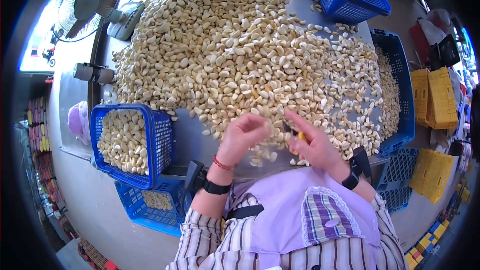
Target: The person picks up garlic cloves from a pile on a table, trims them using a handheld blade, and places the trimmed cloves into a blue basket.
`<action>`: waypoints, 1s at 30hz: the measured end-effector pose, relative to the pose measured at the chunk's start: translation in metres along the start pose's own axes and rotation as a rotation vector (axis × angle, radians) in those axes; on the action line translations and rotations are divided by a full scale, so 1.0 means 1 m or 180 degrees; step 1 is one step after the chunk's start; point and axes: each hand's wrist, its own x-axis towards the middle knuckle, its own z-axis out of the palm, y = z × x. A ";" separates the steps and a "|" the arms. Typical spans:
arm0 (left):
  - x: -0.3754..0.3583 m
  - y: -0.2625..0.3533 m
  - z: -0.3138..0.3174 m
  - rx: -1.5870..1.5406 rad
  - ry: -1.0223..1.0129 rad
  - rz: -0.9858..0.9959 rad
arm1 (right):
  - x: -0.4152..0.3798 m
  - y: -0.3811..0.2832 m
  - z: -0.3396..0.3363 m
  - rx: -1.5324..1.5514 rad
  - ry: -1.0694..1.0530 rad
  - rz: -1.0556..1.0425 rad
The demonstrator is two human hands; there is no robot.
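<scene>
Pale, cream-coloured pieces like nuts or cloves form a large heap (pixel 240 60) on a metal table (pixel 187 137). At the heap's near edge, my left hand (pixel 245 132) is closed, its fingertips blurred, so what it pinches is unclear. Just to its right, my right hand (pixel 312 142) grips a small tool with a yellow handle (pixel 301 136) and a dark tip, which points toward my left hand. A few loose pieces (pixel 262 154) lie below and between the hands, near the table edge.
A blue basket (pixel 160 140) of pieces stands at left, another (pixel 172 197) below it. One blue basket (pixel 345 2) stands at the back right; a long blue crate (pixel 402 85) lines the right side. A fan (pixel 87 5) and a flask (pixel 93 73) are at back left.
</scene>
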 end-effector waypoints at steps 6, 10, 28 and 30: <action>0.004 0.009 -0.020 -0.2436 -0.0533 0.0813 | 0.012 0.000 0.014 0.0172 -0.0118 0.0134; 0.060 0.024 -0.054 0.3261 0.1230 0.1418 | 0.020 0.010 0.006 0.0864 0.0368 0.0241; 0.000 0.020 -0.006 -0.0481 0.0225 0.0654 | 0.024 -0.031 0.030 0.0630 -0.0078 0.0265; -0.009 0.018 0.000 -0.0668 0.0005 0.0738 | 0.023 -0.023 0.027 0.0886 -0.0139 0.0316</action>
